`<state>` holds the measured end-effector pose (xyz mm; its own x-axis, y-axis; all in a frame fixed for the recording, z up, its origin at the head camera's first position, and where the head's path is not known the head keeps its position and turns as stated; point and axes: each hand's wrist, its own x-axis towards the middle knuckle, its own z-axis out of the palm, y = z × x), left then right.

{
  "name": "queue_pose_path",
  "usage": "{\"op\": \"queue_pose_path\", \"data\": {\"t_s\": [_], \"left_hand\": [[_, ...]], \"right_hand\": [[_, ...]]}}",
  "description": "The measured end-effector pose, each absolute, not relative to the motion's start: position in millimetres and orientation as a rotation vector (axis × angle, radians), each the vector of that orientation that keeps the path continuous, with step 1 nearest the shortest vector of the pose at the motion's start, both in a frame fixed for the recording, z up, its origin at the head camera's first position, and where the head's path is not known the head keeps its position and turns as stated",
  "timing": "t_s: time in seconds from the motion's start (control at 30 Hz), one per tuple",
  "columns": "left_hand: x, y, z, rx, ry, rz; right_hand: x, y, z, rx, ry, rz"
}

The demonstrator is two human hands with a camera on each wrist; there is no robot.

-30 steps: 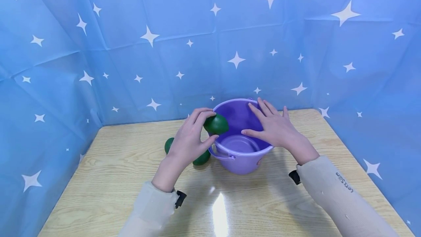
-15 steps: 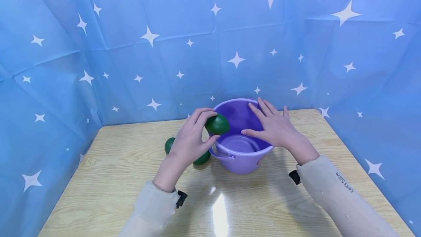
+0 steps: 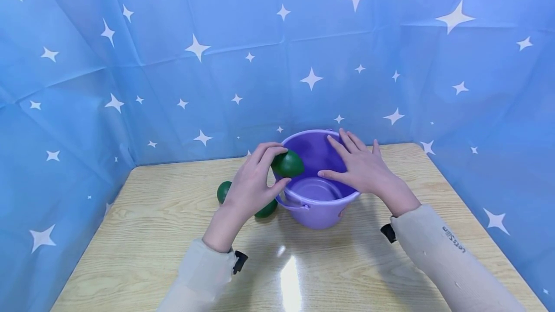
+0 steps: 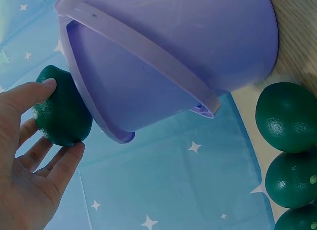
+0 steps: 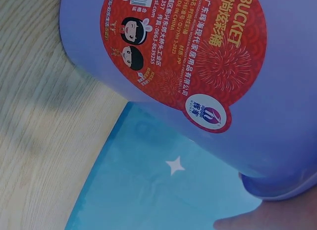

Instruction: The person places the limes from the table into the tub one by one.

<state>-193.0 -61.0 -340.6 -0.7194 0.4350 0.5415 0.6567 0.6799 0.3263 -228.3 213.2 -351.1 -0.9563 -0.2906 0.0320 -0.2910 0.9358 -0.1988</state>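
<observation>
My left hand holds a dark green avocado between thumb and fingertips, over the near-left rim of a purple bucket. The left wrist view shows this avocado just above the bucket's mouth. With fingers spread, my right hand lies over the bucket's right rim, its thumb across the opening. Only a small part of the right hand appears in the right wrist view, at the rim. The visible part of the bucket's inside is bare.
More avocados lie on the wooden table left of the bucket, such as one avocado by its base; in the head view my left hand partly hides them. The bucket handle hangs down its side. A starry blue cloth surrounds the table.
My left hand has eased very slightly to the right with the avocado. The right hand and the bucket stay where they were.
</observation>
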Motion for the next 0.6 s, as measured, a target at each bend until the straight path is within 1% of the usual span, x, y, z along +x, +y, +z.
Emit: {"op": "queue_pose_path", "data": {"t_s": [0.6], "left_hand": [[-194.0, -55.2, -339.7, -0.871, -2.473, -0.732]], "right_hand": [[-226.8, 211.3, -347.6, 0.459, -3.104, 0.313]]}}
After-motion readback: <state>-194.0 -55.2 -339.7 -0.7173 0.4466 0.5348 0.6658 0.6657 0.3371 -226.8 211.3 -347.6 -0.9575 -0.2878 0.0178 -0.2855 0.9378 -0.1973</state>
